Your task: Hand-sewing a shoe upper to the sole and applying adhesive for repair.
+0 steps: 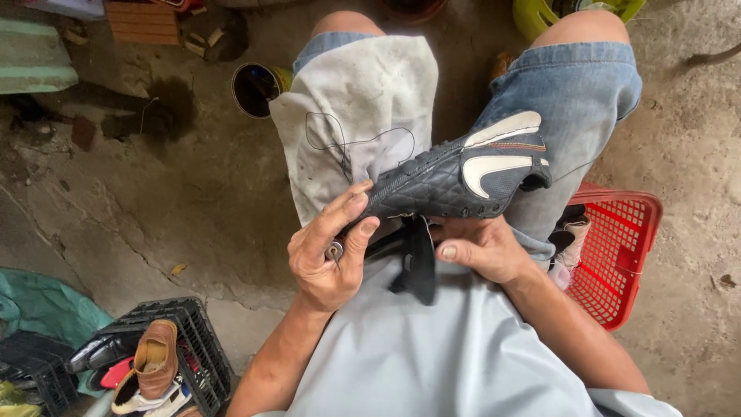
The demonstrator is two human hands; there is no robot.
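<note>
A black quilted sports shoe point(455, 179) with white side marks lies across my lap, toe towards my left hand. My left hand point(330, 251) grips a small metal-tipped tool point(334, 249) and its thumb presses against the shoe's toe. A dark thread point(340, 143) loops from the shoe over a dirty white cloth point(363, 116) spread on my left thigh. My right hand point(482, 249) holds the shoe from underneath, thumb pointing left. A black strip point(421, 266) of the shoe hangs down between my hands.
A red plastic basket point(621, 255) stands on the right by my thigh, with a shoe in it. A black crate point(181, 347) at the lower left holds several shoes, one brown. An open tin point(255, 89) sits on the concrete floor beyond the cloth. A green cloth point(38, 309) lies far left.
</note>
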